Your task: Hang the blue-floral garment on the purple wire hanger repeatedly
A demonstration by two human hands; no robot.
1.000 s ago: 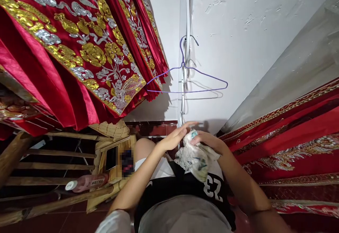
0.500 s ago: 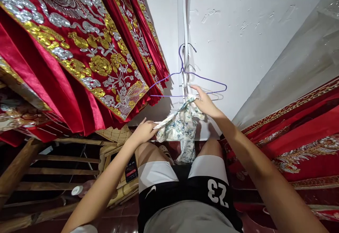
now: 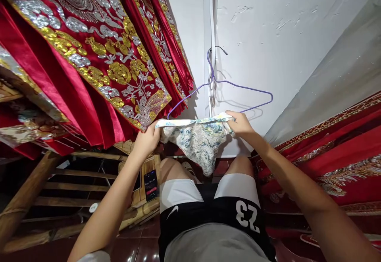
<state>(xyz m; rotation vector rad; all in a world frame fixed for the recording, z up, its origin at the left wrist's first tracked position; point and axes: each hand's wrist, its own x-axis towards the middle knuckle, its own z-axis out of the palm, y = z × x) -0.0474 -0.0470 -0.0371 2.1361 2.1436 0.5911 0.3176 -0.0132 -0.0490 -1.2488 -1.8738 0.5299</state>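
I hold a small white garment with a blue and green print [image 3: 196, 139] stretched flat between both hands at chest height. My left hand [image 3: 147, 138] grips its left edge and my right hand [image 3: 241, 123] grips its right edge. Just behind the garment's top edge a purple wire hanger [image 3: 238, 87] hangs from a hook on the white wall [image 3: 268, 35]. The hanger's lower bar runs level with my right hand, and I cannot tell if they touch.
Red embroidered garments with gold and silver thread [image 3: 89, 55] hang at the left, more red embroidered cloth [image 3: 333, 158] lies at the right. A bamboo chair [image 3: 89, 182] at the lower left carries a phone [image 3: 150, 184]. My black shorts [image 3: 208, 214] show below.
The garment went from bunched at my lap to raised and spread wide. My left hand moved up and left, my right hand up to the hanger's bar, and the hanger has tilted.
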